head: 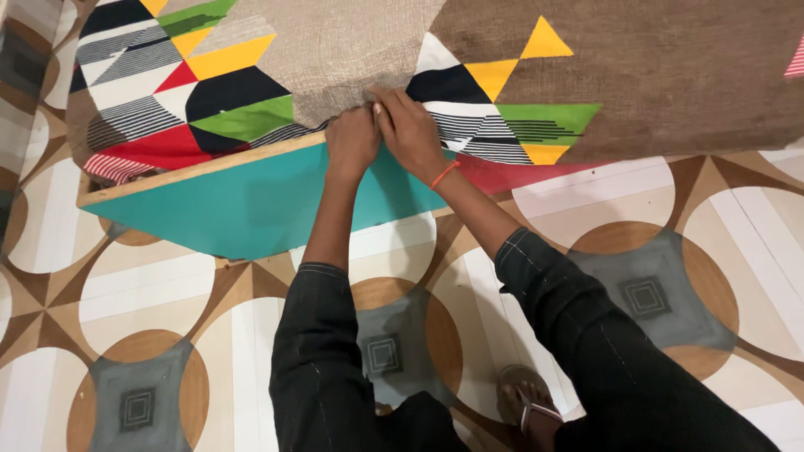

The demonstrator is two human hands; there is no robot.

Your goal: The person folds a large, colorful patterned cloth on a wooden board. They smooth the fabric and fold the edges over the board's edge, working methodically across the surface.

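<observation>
Both hands (381, 134) press patterned bedsheet (251, 92) against bed frame (251, 205).

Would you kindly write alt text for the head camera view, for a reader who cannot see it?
Seen from above, a person's left hand and right hand press side by side on the edge of a brown patterned fabric with bright triangles, draped over a teal board with a wooden edge, above a circle-patterned tiled floor.
</observation>
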